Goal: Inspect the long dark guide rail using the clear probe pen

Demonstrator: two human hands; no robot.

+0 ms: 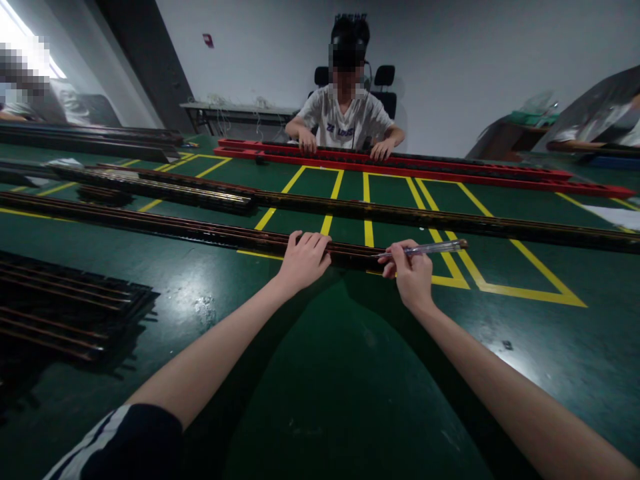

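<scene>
A long dark rail with thin copper-coloured lines along it lies across the green table in front of me. My left hand grips it from above, fingers curled over its top and far side. In my right hand is a clear pen, pinched between thumb and fingers. Its tip points left and meets the rail's upper face or hovers just over it; I cannot tell which. The rail's right end is close to my right hand, partly hidden by the fingers.
Behind it lies another long dark rail. More dark strips are stacked at left. Yellow tape lines mark the table. Across from me, a person has both hands on long red rails.
</scene>
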